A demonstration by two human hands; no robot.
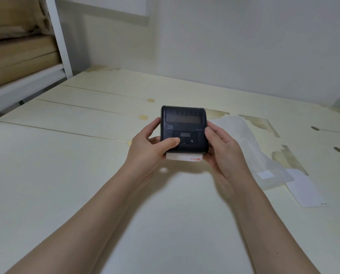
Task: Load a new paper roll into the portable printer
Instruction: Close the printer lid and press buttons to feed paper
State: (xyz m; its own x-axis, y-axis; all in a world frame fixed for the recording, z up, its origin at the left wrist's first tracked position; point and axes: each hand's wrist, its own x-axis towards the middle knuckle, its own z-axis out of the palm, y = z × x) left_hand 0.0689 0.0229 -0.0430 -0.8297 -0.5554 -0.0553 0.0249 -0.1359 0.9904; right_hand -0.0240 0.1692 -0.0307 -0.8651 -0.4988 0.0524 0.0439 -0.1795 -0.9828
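A black portable printer (184,123) with its lid closed is held just above the table (66,155) between both hands. My left hand (149,150) grips its left side, the thumb resting on the small control panel near the display. My right hand (222,149) holds the right side, thumb on the top edge. A short strip of white paper (182,157) with a red mark sticks out of the slot on the near side of the printer.
A crumpled translucent plastic wrapper (250,151) and a white paper strip (307,190) lie on the table to the right. A white shelf (60,42) with brown cardboard boxes stands at the back left. A white wall runs behind the table.
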